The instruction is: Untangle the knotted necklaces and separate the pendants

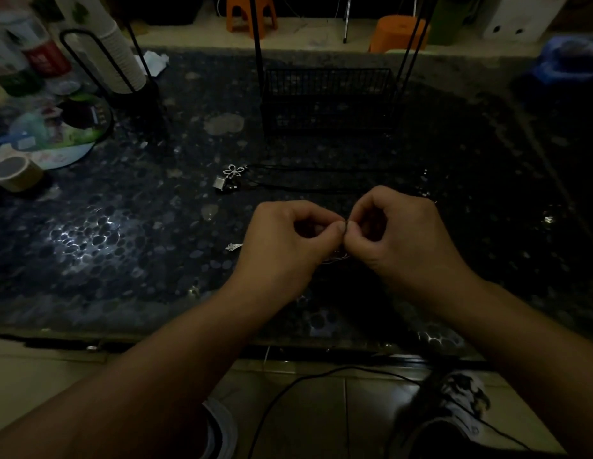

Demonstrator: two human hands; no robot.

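Near the worktop's front edge, my left hand (288, 240) and right hand (397, 233) pinched a fine chain (336, 256) between thumb and fingertips; a flower pendant (233, 170) lay apart. Loosening gently, I judged, would beat tugging.

Two bare forearms, no sleeves, patterned black-and-white shoe (460, 397) below

Glossy dark tabletop (129, 226) with a pebbled pattern, catching light in patches. Shiny silver metal flower pendant (233, 170) near its centre. Behind the pendant, matt black wire basket (328, 97). Far left of the pendant, brown tape roll (15, 173), papery-looking.
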